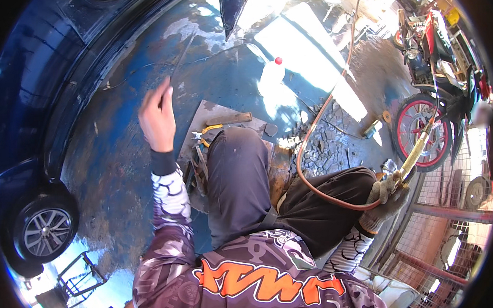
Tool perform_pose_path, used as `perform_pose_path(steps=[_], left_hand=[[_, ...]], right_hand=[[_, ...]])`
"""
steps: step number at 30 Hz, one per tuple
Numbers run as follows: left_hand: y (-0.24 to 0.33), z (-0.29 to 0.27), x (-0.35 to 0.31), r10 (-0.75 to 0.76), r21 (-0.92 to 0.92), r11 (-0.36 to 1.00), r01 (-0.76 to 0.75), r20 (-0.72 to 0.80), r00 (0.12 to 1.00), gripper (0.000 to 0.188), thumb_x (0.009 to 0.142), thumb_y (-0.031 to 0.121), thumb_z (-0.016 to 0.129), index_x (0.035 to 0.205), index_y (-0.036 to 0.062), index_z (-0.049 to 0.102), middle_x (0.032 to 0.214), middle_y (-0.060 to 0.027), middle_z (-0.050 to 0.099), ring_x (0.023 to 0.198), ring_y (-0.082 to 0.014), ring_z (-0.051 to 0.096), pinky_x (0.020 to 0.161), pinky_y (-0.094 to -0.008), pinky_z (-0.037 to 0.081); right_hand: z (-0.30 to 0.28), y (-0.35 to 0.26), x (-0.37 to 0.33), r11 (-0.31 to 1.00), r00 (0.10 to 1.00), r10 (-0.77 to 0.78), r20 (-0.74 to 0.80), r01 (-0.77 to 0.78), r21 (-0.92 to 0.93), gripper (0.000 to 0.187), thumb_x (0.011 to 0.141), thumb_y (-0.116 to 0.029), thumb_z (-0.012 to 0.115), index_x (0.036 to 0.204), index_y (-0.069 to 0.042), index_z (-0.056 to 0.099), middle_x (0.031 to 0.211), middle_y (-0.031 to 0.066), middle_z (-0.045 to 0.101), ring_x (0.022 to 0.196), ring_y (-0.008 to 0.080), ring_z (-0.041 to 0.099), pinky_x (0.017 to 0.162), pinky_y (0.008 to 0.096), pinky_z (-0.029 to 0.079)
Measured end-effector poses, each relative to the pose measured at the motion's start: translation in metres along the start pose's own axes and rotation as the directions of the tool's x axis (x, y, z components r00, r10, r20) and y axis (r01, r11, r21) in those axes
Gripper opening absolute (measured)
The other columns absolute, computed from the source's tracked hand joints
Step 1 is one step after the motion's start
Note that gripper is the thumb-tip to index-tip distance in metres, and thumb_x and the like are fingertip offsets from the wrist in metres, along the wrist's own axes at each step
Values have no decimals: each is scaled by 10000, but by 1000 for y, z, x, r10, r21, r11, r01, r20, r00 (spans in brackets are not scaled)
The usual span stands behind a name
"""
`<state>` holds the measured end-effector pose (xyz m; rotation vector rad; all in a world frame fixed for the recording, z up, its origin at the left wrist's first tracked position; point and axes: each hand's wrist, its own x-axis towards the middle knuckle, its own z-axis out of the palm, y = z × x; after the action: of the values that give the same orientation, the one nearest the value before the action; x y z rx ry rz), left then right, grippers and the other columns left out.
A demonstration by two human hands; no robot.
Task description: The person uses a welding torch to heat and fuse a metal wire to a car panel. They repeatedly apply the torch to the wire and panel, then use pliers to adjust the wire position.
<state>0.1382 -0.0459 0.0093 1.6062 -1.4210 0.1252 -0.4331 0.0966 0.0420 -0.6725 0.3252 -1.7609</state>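
Note:
My bare left hand (pixel 158 118) is raised over the blue floor, its fingers close together on a thin rod (pixel 182 56) that points up and away. Some motion blur softens the fingertips. At the right, my right hand (pixel 387 193) wears a grey glove. It grips the pale-yellow handle of what looks like a welding electrode holder (pixel 416 155), whose coppery end points toward the motorbike. A brown cable (pixel 306 135) runs from that hand across my thigh and up. Beside my knee, yellow-handled pliers (pixel 206 132) and a wooden handle (pixel 229 119) lie on a flat board (pixel 202 113).
A dark blue car (pixel 30 125) stands along the left. Ahead is a white bottle (pixel 272 74) with a red cap. Broken dark flakes (pixel 328 139) litter the floor. A motorbike (pixel 441 85) and wire mesh (pixel 421 240) border the right. A metal frame (pixel 81 279) lies lower left.

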Motion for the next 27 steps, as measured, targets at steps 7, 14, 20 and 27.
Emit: perform_pose_path(steps=[7, 14, 20, 27], left_hand=[[-96, 50, -198, -598, -17, 793, 609, 169, 784, 294, 997, 172, 681, 1229, 2, 744, 987, -112, 768, 771, -175, 673, 712, -317, 526], [-30, 20, -123, -316, -134, 930, 342, 183, 931, 337, 1044, 133, 616, 1370, 113, 702, 890, -98, 728, 764, -162, 659, 739, -300, 533], [18, 11, 51, 68, -146, 989, -37, 218, 973, 340, 1049, 131, 630, 1379, 159, 706, 815, -40, 651, 702, -98, 564, 671, -281, 502], [67, -3, 65, -320, -413, 731, 543, 495, 808, 406, 1102, 201, 544, 1493, 92, 537, 836, -25, 635, 572, -91, 617, 471, -233, 482]], right_hand=[[8, 2, 1, 999, 997, -36, -75, 33, -29, 549, 1083, -378, 555, 1321, 115, 508, 878, 106, 568, 467, 132, 461, 464, 278, 367], [-5, 0, 1, 997, 991, -20, -133, 9, -78, 583, 1058, -385, 604, 1324, 122, 499, 878, 99, 570, 445, 121, 444, 433, 271, 343], [2, 3, 5, 997, 991, -35, -130, 25, -79, 591, 1056, -379, 611, 1330, 130, 488, 854, 86, 550, 434, 119, 432, 427, 275, 334], [-10, 2, 1, 995, 992, -59, -113, 49, -89, 608, 1058, -349, 604, 1468, 56, 411, 921, 121, 571, 451, 109, 435, 410, 241, 366]])
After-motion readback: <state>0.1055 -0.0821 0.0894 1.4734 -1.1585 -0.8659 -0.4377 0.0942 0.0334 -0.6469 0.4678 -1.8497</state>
